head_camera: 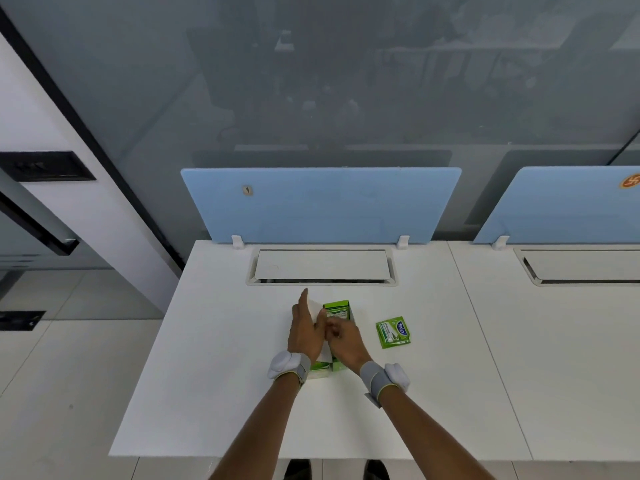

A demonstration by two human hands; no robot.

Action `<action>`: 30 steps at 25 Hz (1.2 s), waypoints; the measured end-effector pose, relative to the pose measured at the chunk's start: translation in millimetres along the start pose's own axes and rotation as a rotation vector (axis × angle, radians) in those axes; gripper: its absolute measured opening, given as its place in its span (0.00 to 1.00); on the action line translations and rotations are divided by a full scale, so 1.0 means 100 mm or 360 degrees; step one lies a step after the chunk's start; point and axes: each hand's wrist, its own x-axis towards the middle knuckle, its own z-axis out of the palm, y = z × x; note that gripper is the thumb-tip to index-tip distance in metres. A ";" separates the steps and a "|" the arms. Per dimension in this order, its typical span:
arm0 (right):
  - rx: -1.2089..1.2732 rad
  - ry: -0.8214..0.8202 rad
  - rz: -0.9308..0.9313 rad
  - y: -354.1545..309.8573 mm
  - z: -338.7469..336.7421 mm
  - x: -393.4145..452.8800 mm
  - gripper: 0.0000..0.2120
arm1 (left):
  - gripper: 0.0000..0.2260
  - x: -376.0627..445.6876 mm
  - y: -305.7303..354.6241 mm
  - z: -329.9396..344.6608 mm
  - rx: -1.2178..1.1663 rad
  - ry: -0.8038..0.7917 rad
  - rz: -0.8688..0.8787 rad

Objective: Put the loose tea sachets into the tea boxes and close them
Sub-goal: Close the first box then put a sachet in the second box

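A green tea box (337, 310) lies on the white desk (221, 375), its white lid flap raised on the left. My left hand (304, 330) rests flat against that flap, fingers stretched out. My right hand (346, 339) is over the box's open top, fingers pinched on something small and green; I cannot tell whether it is a sachet. Most of the box is hidden under both hands. A loose green tea sachet (394, 331) lies flat on the desk just right of my right hand.
A closed white cable hatch (322, 266) sits behind the box. A blue divider panel (322, 202) stands along the desk's back edge. A second desk (554, 341) adjoins on the right. The desk's left edge drops to the floor.
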 end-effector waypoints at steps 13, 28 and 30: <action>-0.1000 0.0549 0.0850 0.98 -0.93 0.52 0.29 | 0.31 0.04 -0.29 -0.13 0.0184 -0.0082 -0.0118; -0.0133 0.0723 0.0740 1.16 -1.11 0.39 0.13 | 0.30 0.09 -0.33 -0.18 0.0273 -0.0169 -0.0067; -0.0050 0.0747 0.0790 1.19 -1.12 0.35 0.14 | 0.30 0.09 -0.32 -0.18 0.0261 -0.0162 -0.0080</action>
